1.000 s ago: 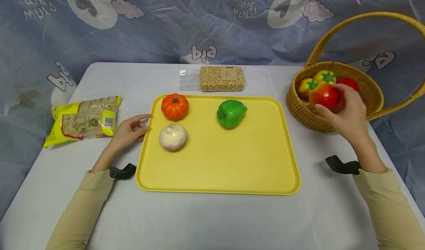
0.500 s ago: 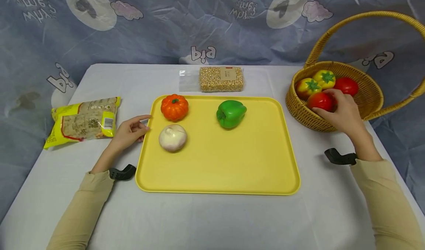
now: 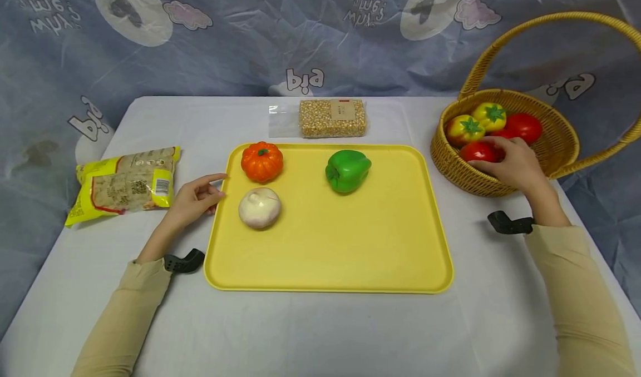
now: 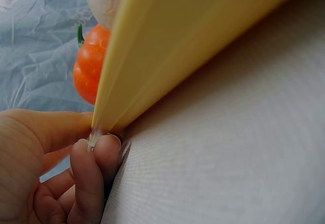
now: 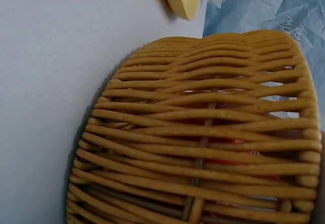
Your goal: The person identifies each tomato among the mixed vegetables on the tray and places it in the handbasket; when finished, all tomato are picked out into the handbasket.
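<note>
In the head view my right hand (image 3: 516, 163) is down inside the wicker basket (image 3: 463, 174), thumb and fingers around a red tomato (image 3: 477, 150). Two yellow-red tomatoes with green star-shaped leaves (image 3: 464, 130) and another red one (image 3: 524, 128) lie beside it. The basket's weave (image 5: 198, 132) hides this hand in the right wrist view. My left hand (image 3: 195, 199) pinches the left rim of the yellow tray (image 3: 330, 243); its fingertips (image 4: 107, 150) are at the tray's edge. On the tray sit an orange pumpkin (image 3: 262, 162), a round whitish vegetable (image 3: 259, 208) and a green bell pepper (image 3: 348, 171).
A yellow-ended food bag (image 3: 130, 185) lies left of the tray, and a clear pack of grain (image 3: 333, 118) lies behind it. The tall basket handle (image 3: 546, 16) arches above the right side. A patterned blue cloth (image 3: 240, 38) hangs behind the white table (image 3: 310, 332).
My right hand has lowered the red tomato into the basket and shifted slightly left and deeper. The left hand keeps its hold on the tray.
</note>
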`<state>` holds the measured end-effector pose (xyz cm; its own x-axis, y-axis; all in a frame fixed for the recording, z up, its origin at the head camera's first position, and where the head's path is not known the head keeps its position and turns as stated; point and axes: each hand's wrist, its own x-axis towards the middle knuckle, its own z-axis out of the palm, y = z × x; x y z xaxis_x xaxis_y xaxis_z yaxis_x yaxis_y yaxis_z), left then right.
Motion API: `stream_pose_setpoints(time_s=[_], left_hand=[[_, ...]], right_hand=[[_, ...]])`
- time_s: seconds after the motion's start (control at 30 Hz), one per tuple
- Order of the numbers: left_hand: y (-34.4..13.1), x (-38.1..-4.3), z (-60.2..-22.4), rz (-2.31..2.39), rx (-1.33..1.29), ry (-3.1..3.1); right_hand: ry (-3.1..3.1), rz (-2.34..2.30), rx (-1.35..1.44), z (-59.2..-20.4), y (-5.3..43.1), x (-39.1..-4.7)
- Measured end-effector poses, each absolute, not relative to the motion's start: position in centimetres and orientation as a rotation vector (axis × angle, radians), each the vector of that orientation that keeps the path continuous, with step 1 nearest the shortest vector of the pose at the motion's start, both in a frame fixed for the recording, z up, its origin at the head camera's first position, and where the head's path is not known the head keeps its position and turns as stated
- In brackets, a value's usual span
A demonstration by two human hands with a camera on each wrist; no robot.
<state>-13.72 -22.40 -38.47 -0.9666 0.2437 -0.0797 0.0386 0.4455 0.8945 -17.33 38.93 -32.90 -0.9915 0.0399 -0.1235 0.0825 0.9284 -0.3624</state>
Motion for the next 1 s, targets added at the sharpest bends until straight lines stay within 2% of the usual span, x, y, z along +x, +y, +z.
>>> stream_pose_setpoints(time_s=[0.4,0.6,0.77,1.0], left_hand=[[-22.9,-13.4,-38.6,1.541,0.263,2.515],[-23.8,-13.9,-40.1,1.559,0.24,2.502],[-24.7,-14.4,-41.2,1.56,0.251,2.51],[-25.1,-14.6,-40.8,1.487,0.301,2.523]], right_hand=[[2.966,-0.571,0.005,-32.7,38.6,-17.5],[2.948,-0.548,-0.037,-32.1,38.4,-17.4],[2.973,-0.569,-0.065,-31.7,38.0,-17.0],[3.089,-0.676,-0.063,-30.8,37.1,-15.9]])
